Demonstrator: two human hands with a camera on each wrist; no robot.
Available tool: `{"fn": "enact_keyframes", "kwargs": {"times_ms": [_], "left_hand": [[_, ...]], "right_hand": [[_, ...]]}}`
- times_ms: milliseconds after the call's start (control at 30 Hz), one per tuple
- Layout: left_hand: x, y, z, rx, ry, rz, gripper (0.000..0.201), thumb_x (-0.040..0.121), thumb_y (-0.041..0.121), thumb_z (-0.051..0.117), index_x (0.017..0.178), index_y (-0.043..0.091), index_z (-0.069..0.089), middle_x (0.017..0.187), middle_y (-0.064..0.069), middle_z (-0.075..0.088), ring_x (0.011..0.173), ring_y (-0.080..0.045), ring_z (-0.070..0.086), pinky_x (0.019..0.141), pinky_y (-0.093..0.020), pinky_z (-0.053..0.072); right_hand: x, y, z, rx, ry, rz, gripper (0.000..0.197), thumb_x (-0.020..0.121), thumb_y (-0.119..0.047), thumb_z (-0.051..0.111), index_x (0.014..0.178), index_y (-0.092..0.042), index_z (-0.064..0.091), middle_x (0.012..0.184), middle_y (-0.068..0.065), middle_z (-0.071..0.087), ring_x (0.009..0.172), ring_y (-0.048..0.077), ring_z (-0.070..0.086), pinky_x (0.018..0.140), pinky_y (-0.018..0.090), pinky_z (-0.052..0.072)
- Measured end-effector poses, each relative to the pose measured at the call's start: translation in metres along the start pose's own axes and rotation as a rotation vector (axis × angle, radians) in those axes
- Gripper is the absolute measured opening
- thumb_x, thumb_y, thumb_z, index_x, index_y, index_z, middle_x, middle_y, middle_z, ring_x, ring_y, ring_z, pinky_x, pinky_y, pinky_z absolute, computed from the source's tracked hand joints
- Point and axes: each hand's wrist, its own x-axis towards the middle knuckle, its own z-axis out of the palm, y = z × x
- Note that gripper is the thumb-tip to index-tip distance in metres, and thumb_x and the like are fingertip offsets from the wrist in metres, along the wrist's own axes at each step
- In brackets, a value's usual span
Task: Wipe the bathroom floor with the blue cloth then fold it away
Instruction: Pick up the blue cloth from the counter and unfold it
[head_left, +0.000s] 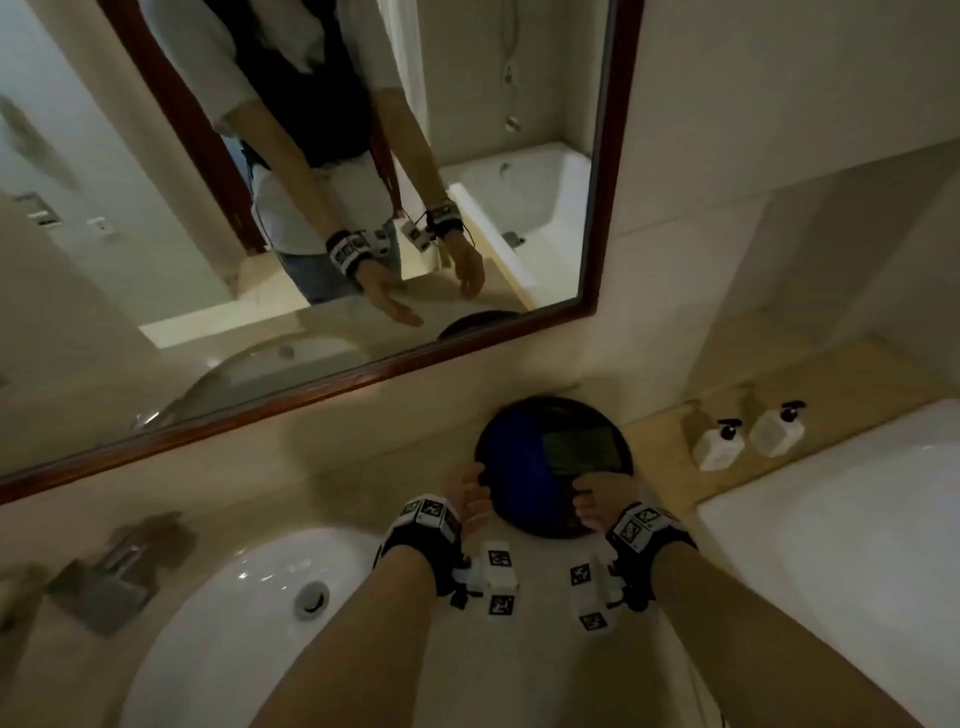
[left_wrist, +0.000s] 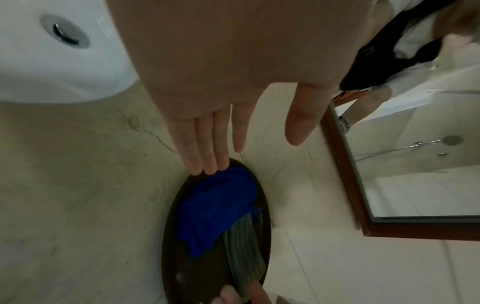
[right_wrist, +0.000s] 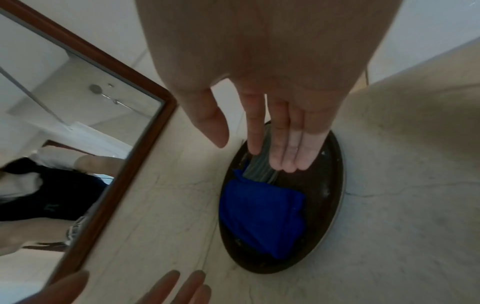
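- The left hand (left_wrist: 233, 86) is flat, fingers straight and pressed side by side, thumb spread away; it holds nothing.
- Its fingertips (left_wrist: 207, 164) reach the near rim of the dark round tray (left_wrist: 171, 236), right at the edge of the blue cloth (left_wrist: 215, 209); whether they touch the cloth cannot be told.
- The right hand (right_wrist: 272, 82) is likewise flat and empty, fingers straight and together, thumb held apart.
- Its fingertips (right_wrist: 288, 162) lie over the grey striped cloth (right_wrist: 259, 168) at the other side of the tray; contact is unclear.
- The blue cloth lies folded in a thick wad on the tray, overlapping one end of the grey striped cloth.
- The tray sits on the beige stone counter (head_left: 291, 467), close to the wall under the wood-framed mirror (head_left: 605, 208).
- A white sink (head_left: 249, 582) is set into the counter to the left of the tray.
- Two white pump bottles (head_left: 748, 436) stand on a ledge to the right, beside the white bathtub (head_left: 857, 519).
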Motion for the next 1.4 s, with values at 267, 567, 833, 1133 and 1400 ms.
{"fn": "enact_keyframes", "kwargs": {"times_ms": [267,567,833,1133,1400], "left_hand": [[0.096,0.003,0.026,0.174,-0.044,-0.176,0.061,0.097,0.024,0.056,0.149,0.004,0.03,0.147,-0.017,0.04,0.128,-0.031,0.044,0.099,-0.035,0.041],[0.158,-0.007,0.029,0.379,-0.007,-0.194,0.043,0.092,0.022,0.062,0.129,0.002,0.054,0.104,-0.008,0.058,0.081,-0.021,0.056,0.076,-0.035,0.052],[0.142,0.004,0.029,0.447,-0.063,-0.238,0.01,0.095,0.014,0.058,0.099,0.007,0.053,0.093,-0.006,0.057,0.09,-0.019,0.055,0.081,-0.032,0.052],[0.094,0.008,0.019,0.522,-0.039,-0.174,0.022,0.099,0.009,0.051,0.12,0.003,0.055,0.097,-0.011,0.061,0.073,-0.016,0.054,0.066,-0.027,0.049],[0.018,0.007,0.021,0.413,-0.018,-0.089,0.033,0.093,0.04,0.061,0.112,0.014,0.054,0.11,-0.008,0.062,0.096,-0.026,0.062,0.081,-0.039,0.056]], "right_hand": [[0.064,-0.008,0.014,-0.218,-0.003,0.122,0.008,0.096,-0.012,0.057,0.092,-0.005,0.057,0.077,0.006,0.054,0.066,0.02,0.05,0.076,0.038,0.047],[0.096,-0.008,0.033,-0.315,0.005,0.131,0.038,0.093,-0.01,0.063,0.127,0.006,0.055,0.073,0.01,0.051,0.065,0.022,0.05,0.063,0.036,0.047],[0.099,-0.012,0.049,-0.405,-0.093,0.077,0.018,0.092,-0.012,0.066,0.108,-0.012,0.06,0.074,0.005,0.056,0.063,0.016,0.051,0.053,0.027,0.045],[0.063,-0.026,0.04,-0.362,-0.151,-0.067,0.002,0.089,-0.007,0.066,0.089,-0.008,0.067,0.107,0.016,0.065,0.103,0.034,0.061,0.068,0.035,0.05],[-0.001,-0.03,0.041,-0.395,-0.185,-0.268,0.021,0.086,-0.002,0.069,0.068,-0.013,0.066,0.093,0.011,0.065,0.104,0.034,0.061,0.092,0.045,0.051]]}}
